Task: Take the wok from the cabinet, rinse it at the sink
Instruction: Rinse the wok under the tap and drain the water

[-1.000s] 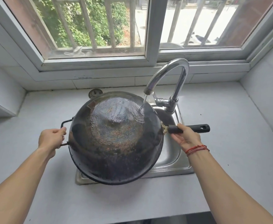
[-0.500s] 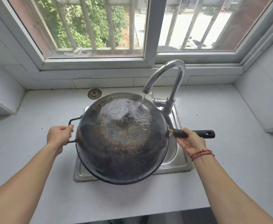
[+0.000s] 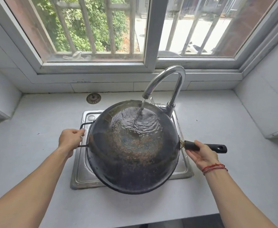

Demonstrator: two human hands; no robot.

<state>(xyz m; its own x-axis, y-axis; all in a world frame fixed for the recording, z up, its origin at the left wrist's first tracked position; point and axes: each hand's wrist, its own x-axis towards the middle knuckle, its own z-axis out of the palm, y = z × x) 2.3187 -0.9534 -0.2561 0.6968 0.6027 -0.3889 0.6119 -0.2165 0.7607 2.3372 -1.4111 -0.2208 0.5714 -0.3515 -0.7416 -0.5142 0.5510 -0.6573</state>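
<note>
I hold the round black metal wok (image 3: 133, 145) mid-frame over the steel sink (image 3: 80, 175), my left hand (image 3: 70, 140) gripping its wire loop handle (image 3: 84, 127), my right hand (image 3: 200, 153) its long black handle (image 3: 217, 148), under water from the chrome tap (image 3: 166, 79).

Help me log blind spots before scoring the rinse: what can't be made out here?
Head view:
- Sink basin and drain: hidden by the wok.
- Wok's face turned toward the sink: hidden by its own body.
- Right hand fingertips: behind the long handle.
- Both elbows: cut off by the bottom edge.

Sink (image 3: 80, 170) mostly hidden under wok (image 3: 133, 153); faucet base (image 3: 171, 106) partly behind it.
</note>
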